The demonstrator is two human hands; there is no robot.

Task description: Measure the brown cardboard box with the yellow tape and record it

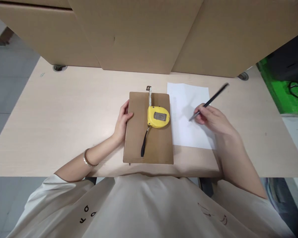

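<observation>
A brown cardboard box (139,138) lies flat on the desk's middle. On top of it rests a yellow tape measure (158,116), its blade pulled out a little toward the far edge and a black strap trailing toward me. My left hand (122,120) grips the box's left edge, thumb on top. To the right lies a white sheet of paper (188,132). My right hand (211,118) rests on that sheet and pinches a dark pen (213,97) with its tip touching the paper.
The pale wooden desk (64,115) has cable holes at the back left (59,67) and back right (242,76). Large cardboard panels (139,33) stand along the back. A green object (283,89) sits off the right edge.
</observation>
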